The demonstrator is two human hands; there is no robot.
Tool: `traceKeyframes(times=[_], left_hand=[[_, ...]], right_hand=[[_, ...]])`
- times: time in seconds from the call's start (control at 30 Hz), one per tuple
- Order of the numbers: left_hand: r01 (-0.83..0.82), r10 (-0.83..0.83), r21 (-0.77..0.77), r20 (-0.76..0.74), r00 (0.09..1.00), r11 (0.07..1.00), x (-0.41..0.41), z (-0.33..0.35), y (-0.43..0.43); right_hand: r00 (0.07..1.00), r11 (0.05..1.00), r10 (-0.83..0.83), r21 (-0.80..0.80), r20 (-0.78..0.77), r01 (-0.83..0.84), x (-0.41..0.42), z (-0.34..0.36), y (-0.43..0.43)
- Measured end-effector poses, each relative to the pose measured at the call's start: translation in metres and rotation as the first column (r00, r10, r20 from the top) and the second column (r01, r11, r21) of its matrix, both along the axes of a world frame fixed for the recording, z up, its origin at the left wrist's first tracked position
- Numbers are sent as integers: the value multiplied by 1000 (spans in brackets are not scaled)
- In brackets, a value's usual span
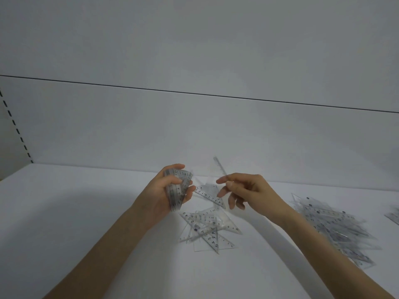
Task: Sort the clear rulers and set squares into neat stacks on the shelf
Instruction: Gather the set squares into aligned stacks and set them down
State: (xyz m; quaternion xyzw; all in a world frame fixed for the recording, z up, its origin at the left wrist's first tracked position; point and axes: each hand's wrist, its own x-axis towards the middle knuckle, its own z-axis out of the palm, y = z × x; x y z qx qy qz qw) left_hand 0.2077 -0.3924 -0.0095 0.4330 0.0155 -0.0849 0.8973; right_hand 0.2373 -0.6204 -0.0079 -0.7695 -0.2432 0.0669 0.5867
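Set squares [180, 188], a clear stack of them, sit clamped in my left hand [166, 195] at the middle of the frame, fingers curled round their edges above the white shelf [86, 212]. My right hand [246, 190], just to the right, pinches a thin clear ruler [219, 167] between thumb and forefinger; it is blurred and slants toward the upper left. Below both hands a loose heap [207, 229] of clear pieces lies criss-crossed on the shelf, and a longer pile [332, 227] spreads along the right of the frame.
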Motion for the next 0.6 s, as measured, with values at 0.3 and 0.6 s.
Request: traceKeyframes(times=[0.3, 0.6], left_hand=[[39, -39, -9, -7, 999, 999, -4, 3, -4], [17, -17, -11, 13, 1000, 1000, -2, 4, -4]], right_hand=[[981, 958, -191, 213, -24, 192, -2, 14, 22], [955, 934, -188, 260, -228, 246, -9, 12, 30]])
